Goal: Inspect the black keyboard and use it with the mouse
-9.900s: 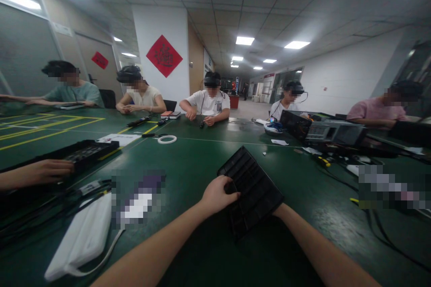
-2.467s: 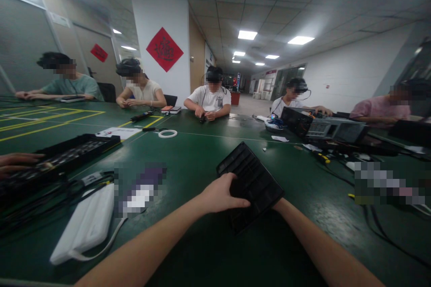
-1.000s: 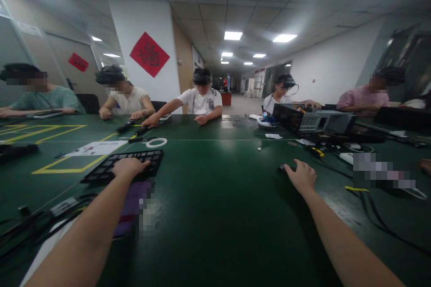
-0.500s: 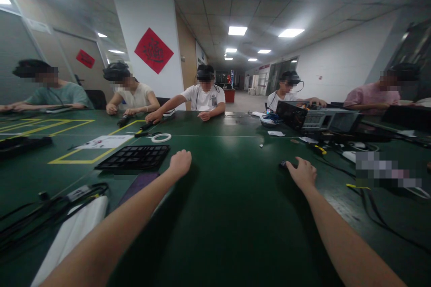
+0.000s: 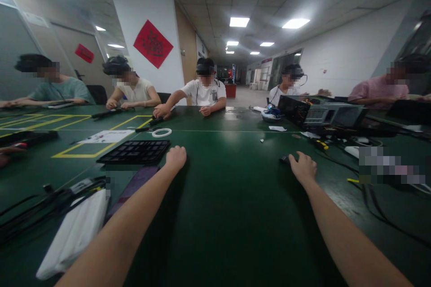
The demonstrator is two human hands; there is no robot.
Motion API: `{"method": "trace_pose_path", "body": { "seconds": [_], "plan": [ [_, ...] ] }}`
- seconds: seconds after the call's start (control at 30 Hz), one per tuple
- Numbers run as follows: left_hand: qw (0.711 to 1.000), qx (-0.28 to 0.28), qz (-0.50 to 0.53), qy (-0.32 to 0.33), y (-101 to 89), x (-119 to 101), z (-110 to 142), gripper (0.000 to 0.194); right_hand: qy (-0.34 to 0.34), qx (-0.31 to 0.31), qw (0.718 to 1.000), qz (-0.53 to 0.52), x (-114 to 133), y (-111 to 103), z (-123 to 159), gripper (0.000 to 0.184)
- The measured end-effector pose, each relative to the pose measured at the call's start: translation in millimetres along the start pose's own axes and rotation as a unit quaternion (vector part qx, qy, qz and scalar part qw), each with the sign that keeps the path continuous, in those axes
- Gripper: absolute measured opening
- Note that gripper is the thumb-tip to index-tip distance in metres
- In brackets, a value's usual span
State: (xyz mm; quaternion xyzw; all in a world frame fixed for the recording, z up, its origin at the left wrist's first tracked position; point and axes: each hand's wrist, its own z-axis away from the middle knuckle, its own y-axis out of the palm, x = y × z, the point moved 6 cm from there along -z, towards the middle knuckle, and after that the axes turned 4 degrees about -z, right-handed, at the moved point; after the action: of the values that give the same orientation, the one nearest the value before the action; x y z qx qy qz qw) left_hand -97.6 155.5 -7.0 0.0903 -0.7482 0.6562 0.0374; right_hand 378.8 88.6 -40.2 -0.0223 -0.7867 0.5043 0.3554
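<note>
On the left part of the green tabletop (image 5: 229, 202), the black compartmented tray (image 5: 134, 151) lay flat, with the sheet of paper (image 5: 107, 136) on the side toward the far edge and the flat purple item (image 5: 134, 184) on the side toward the near edge.

Shortly before, the tray was held tilted between the left hand (image 5: 176, 158) and the right hand (image 5: 304, 168). It was then set down under the left hand, which subsequently moved off to the right. This change was judged to mark a pause or an end in the handling of the tray.

The left hand was curled just beside the tray's right edge. Its fingertips were hidden; whether it enclosed anything or contacted the tray could not be determined. The right hand was well apart from the tray, toward the right side of the tabletop, with the thumb at a small black object (image 5: 284, 160). A firm grasp could not be confirmed.

The tray's compartments faced upward, and its long axis ran left to right, approximately parallel to the far edge. The small black object's exposed end pointed left; its full axis was obscured.
</note>
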Motion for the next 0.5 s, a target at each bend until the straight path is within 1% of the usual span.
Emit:
{"method": "trace_pose_path", "body": {
  "seconds": [0.13, 0.3, 0.4, 0.5],
  "plan": [
    [1.0, -0.002, 0.016, -0.009, -0.2, 1.2, 2.1, 0.036, -0.001, 0.009, 1.0, 0.003, 0.5, -0.4, 0.7, 0.057],
    [0.998, 0.007, 0.062, -0.019, -0.6, 2.2, 4.4, 0.035, -0.004, 0.013, 1.0, 0.007, 0.9, 0.4, 1.0, 0.057],
    [0.994, 0.007, 0.108, -0.03, -0.9, 2.1, 5.2, 0.033, -0.008, 0.012, 1.0, 0.009, 0.0, 1.9, -0.4, 0.058],
    [0.982, 0.004, 0.181, -0.051, -0.5, 4.7, 3.8, 0.027, -0.008, 0.013, 1.0, 0.011, -1.7, 4.0, -2.9, 0.059]
  ]
}}
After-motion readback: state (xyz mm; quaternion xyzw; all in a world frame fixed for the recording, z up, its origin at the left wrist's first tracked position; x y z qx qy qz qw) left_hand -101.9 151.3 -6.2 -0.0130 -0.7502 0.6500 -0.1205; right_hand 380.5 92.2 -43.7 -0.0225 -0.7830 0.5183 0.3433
